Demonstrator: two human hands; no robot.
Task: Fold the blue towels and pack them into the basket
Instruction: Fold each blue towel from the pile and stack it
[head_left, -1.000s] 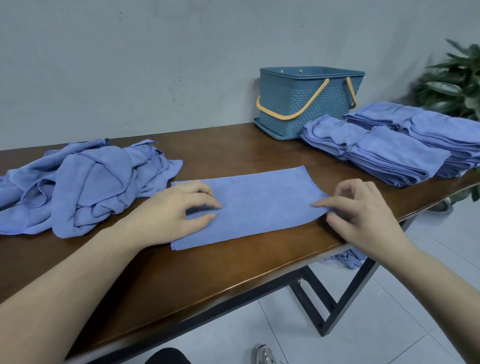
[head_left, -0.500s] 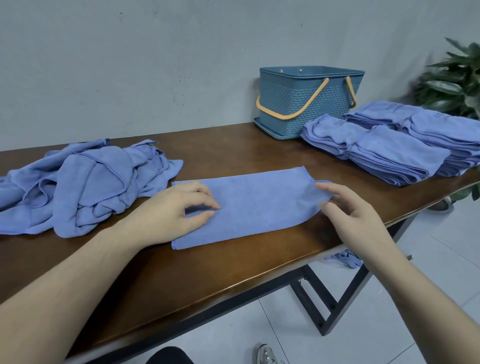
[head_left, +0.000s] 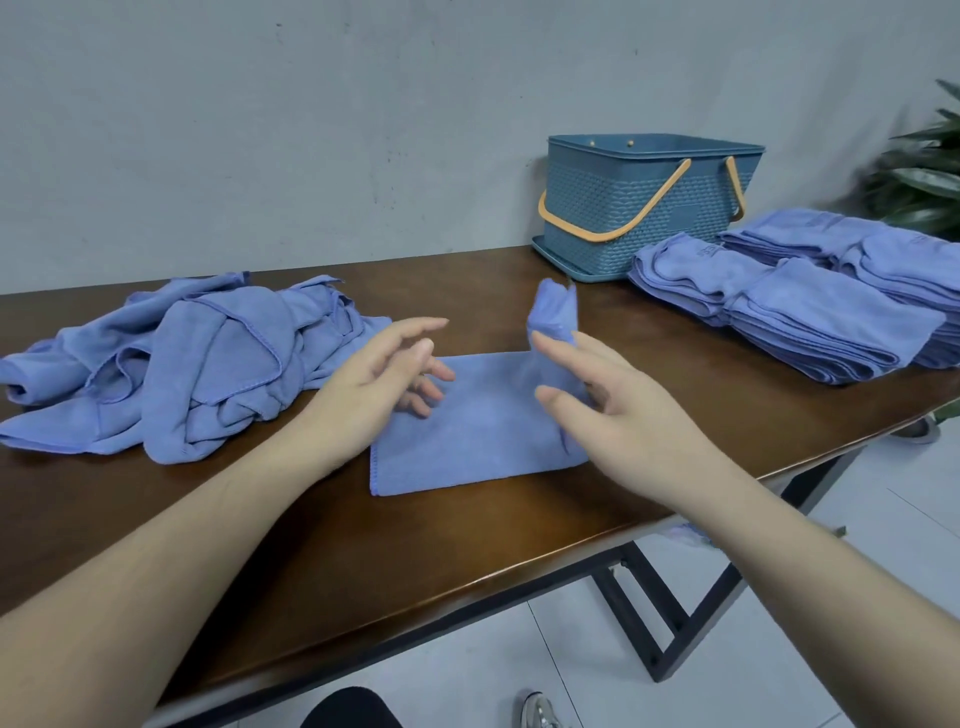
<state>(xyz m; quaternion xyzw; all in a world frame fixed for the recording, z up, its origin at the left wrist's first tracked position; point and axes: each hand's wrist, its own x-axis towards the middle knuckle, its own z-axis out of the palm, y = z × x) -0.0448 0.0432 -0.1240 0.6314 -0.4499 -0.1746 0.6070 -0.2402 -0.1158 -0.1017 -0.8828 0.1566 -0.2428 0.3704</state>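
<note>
A blue towel (head_left: 483, 436) lies flat on the brown table (head_left: 363, 551) in front of me. Its right end is lifted and stands up above my right hand (head_left: 613, 410), which pinches it between the fingers. My left hand (head_left: 379, 379) hovers over the towel's left part with relaxed, spread fingers; its lower fingertips are close to or touching the cloth. The teal basket (head_left: 613, 208) with orange handles stands at the back right of the table. What it holds is hidden.
A crumpled pile of blue towels (head_left: 197, 364) lies at the left. Stacks of folded blue towels (head_left: 810, 312) fill the right end in front of the basket. A plant (head_left: 924, 176) stands at the far right, and the table edge runs close to me.
My right hand has taken the towel's right end and lifted it up and leftward. My left hand has risen off the towel and opened its fingers.
</note>
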